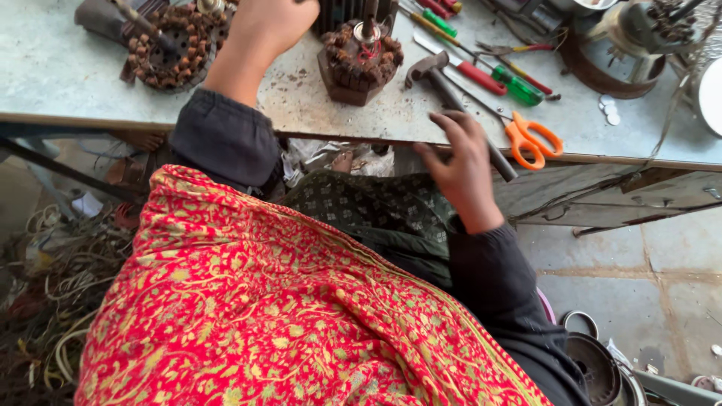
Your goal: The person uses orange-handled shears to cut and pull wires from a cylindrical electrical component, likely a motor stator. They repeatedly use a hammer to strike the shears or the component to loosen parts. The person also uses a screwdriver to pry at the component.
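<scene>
My right hand [465, 159] grips the grey handle of a hammer [444, 86] at the front edge of the pale workbench [68, 68]; the hammer's head rests on the bench near a brown motor stator [359, 60] with copper windings. My left hand [267, 26] reaches up over the bench between that stator and a second round wound stator [169, 45] at the far left; its fingers are cut off by the frame's top edge. A red and yellow patterned shawl [263, 301] covers my lap.
Orange-handled scissors [532, 137] lie by the hammer. Red and green screwdrivers [496, 75] and pliers lie further back. Metal motor parts [639, 30] sit at the right. Tangled wire [53, 301] fills the floor at left; round metal housings [594, 361] at lower right.
</scene>
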